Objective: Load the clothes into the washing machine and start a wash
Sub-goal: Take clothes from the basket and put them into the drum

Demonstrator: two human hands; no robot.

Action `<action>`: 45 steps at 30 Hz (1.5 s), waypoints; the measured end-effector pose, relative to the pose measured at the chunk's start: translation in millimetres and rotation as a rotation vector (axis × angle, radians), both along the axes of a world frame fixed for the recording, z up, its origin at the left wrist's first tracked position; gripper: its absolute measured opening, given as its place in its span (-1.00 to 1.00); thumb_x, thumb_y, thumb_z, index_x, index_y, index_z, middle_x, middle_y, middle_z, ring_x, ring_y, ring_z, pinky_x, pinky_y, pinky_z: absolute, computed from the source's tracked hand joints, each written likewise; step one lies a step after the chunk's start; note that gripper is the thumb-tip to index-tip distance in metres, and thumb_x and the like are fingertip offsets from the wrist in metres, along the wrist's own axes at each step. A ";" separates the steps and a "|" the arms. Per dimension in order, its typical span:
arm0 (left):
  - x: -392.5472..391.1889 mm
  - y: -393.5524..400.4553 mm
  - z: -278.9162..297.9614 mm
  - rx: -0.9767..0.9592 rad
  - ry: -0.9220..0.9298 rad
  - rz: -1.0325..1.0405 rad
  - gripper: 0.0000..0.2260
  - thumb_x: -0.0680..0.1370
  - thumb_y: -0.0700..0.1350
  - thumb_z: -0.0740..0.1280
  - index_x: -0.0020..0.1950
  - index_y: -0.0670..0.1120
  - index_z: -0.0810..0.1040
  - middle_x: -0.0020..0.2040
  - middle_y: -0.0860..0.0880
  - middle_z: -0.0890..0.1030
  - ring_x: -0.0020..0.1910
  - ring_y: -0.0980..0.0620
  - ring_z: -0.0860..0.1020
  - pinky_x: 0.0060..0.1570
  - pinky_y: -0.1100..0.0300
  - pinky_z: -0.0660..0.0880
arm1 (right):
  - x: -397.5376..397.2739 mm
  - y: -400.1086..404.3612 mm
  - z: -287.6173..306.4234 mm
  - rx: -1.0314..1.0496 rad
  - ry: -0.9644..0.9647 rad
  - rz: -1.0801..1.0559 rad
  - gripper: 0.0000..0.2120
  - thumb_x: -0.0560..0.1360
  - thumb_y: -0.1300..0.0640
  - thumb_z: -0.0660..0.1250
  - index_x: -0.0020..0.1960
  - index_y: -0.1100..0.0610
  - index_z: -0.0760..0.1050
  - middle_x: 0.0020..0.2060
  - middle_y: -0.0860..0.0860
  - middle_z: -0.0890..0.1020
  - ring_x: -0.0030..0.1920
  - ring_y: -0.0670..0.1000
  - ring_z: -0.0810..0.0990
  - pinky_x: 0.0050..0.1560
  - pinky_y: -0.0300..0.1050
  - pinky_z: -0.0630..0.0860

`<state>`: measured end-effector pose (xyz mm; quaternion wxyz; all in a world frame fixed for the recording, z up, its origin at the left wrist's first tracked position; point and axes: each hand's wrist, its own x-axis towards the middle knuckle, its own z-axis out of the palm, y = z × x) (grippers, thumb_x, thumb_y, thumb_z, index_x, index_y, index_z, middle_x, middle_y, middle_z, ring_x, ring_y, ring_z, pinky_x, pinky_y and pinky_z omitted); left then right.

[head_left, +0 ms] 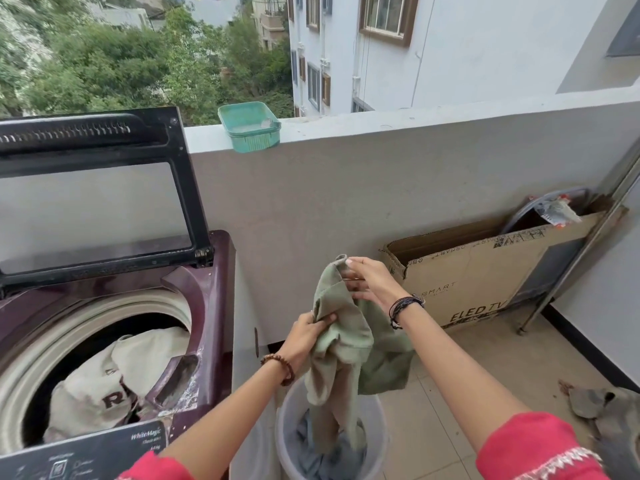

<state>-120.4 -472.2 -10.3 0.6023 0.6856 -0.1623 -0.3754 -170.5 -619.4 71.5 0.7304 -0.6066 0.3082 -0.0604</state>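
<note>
Hands lifting a green garment (349,327) above the laundry bin (375,441): left hand (310,336) grips its folds, right hand (369,280) pinches its top; washing machine (214,292) stands open at left.

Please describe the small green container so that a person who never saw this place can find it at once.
Find the open washing machine on the left, then the grey balcony wall behind it. On top of that wall, just right of the raised lid, sits the green plastic tub, the only thing on the ledge.
</note>
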 end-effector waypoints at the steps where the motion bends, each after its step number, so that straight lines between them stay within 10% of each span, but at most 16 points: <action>1: 3.7 -3.9 3.7 -0.013 0.021 0.031 -0.86 0.55 -0.14 0.33 -0.03 -0.19 0.62 -0.12 -0.10 0.66 -0.18 0.07 0.62 -0.08 0.19 0.55 | -4.1 -2.2 -0.9 -0.035 0.029 0.022 -0.79 0.61 0.23 0.15 0.21 0.17 0.44 -0.07 0.10 0.59 -0.24 -0.05 0.54 -0.24 -0.20 0.50; 7: 27.5 -21.6 18.8 -0.050 0.167 0.209 -0.81 0.56 -0.10 0.32 -0.16 -0.20 0.57 -0.25 -0.14 0.56 -0.33 0.00 0.51 -0.33 0.22 0.49 | -26.9 -3.4 -31.0 -0.113 0.205 0.211 -0.46 0.41 0.59 -0.04 0.25 0.27 0.43 0.01 0.17 0.53 -0.12 0.02 0.54 -0.27 -0.20 0.47; 15: 30.2 -17.3 33.4 -0.028 0.202 -0.008 -0.59 0.43 0.21 0.35 0.06 -0.10 0.54 -0.26 -0.01 0.59 -0.35 0.09 0.53 -0.33 0.23 0.41 | -26.5 -1.1 -55.9 -0.153 -0.049 0.046 -0.75 0.44 0.29 0.41 0.06 0.03 0.58 -0.04 0.16 0.66 -0.07 0.06 0.64 0.07 0.11 0.57; 18: 28.3 -8.9 36.3 -0.058 0.170 -0.099 -0.57 0.37 0.19 0.38 0.18 0.07 0.47 -0.06 0.06 0.63 -0.16 0.14 0.59 -0.22 0.24 0.48 | -17.3 2.2 -48.7 -0.264 -0.049 -0.065 -0.82 0.44 0.23 0.42 0.03 0.09 0.61 -0.14 0.13 0.67 -0.18 0.04 0.62 -0.13 -0.05 0.57; 24: 39.2 -9.0 43.9 -0.029 -0.018 -0.048 -0.75 0.52 -0.40 0.18 0.07 -0.13 0.51 -0.12 -0.10 0.57 -0.18 -0.01 0.55 -0.26 0.24 0.49 | -2.3 4.2 -32.7 -0.336 -0.078 -0.121 -0.97 0.50 0.25 0.33 -0.10 0.16 0.54 -0.25 0.06 0.63 -0.59 -0.07 0.48 -0.58 -0.28 0.38; 31: 69.2 -7.1 49.5 0.235 -0.372 -0.006 -0.75 0.54 -0.29 0.16 -0.12 -0.09 0.62 -0.30 -0.05 0.48 -0.31 0.01 0.37 -0.34 0.16 0.26 | -4.3 0.3 -26.2 -0.261 -0.019 -0.153 -0.95 0.60 0.22 0.13 -0.03 0.15 0.36 -0.12 0.11 0.55 -0.43 0.11 0.63 -0.45 -0.12 0.60; 37: 88.9 -7.6 82.7 0.362 -0.680 0.137 -0.79 0.59 -0.22 0.20 -0.01 -0.22 0.63 -0.12 -0.19 0.63 -0.06 -0.13 0.55 -0.31 0.22 0.22 | -14.0 -5.6 -15.0 -0.751 0.021 0.041 -0.87 0.43 0.16 0.28 -0.04 0.03 0.39 -0.25 0.01 0.62 -0.31 -0.04 0.60 -0.34 -0.41 0.41; 45: 115.7 35.3 144.0 0.581 -1.116 0.173 -0.76 0.60 -0.16 0.16 0.04 -0.21 0.59 0.02 -0.25 0.63 0.05 -0.26 0.57 -0.03 0.00 0.46 | -12.6 -16.1 25.8 -1.132 0.226 -0.081 -0.83 0.44 0.16 0.28 -0.31 0.18 0.48 -0.22 0.27 0.62 -0.13 0.29 0.57 -0.27 -0.07 0.32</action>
